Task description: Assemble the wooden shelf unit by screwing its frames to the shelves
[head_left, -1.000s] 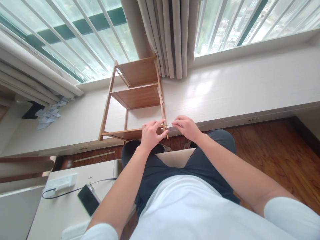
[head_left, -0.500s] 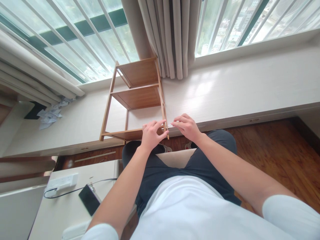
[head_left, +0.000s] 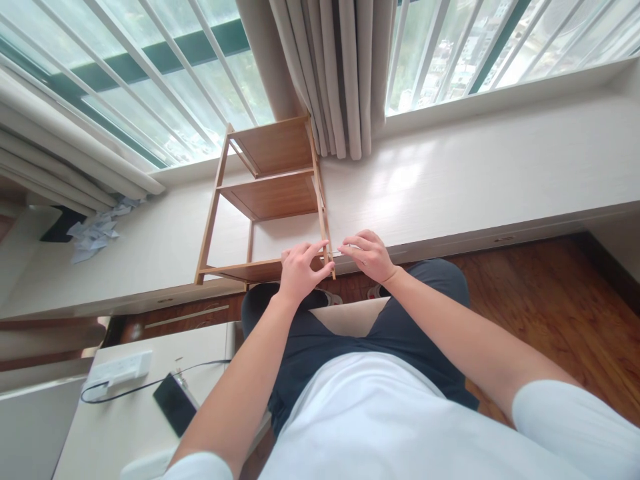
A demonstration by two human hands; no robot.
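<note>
A wooden three-tier shelf rack [head_left: 270,195] lies tilted on the window ledge, its lower end toward me. My left hand [head_left: 300,270] is closed round the rack's right-hand leg near the bottom tier, thumb and forefinger on either side of it. Just to the right, my right hand [head_left: 369,256] pinches a thin metal Allen key [head_left: 333,253], whose short visible length reaches the outer side of that leg. The key's tip and most of its handle end are hidden by the leg and my fingers.
A pale window ledge [head_left: 475,160] runs across, with gathered curtains [head_left: 340,80] behind the rack. Crumpled papers [head_left: 95,237] lie at the far left. On the white cabinet [head_left: 120,427] at lower left are a phone [head_left: 175,403], a power strip [head_left: 120,368] and a cable.
My right hand's fingers have shifted round the Allen key and opened out slightly, while its visible part looks shorter. My left hand keeps its grip on the leg; the view has drifted slightly.
</note>
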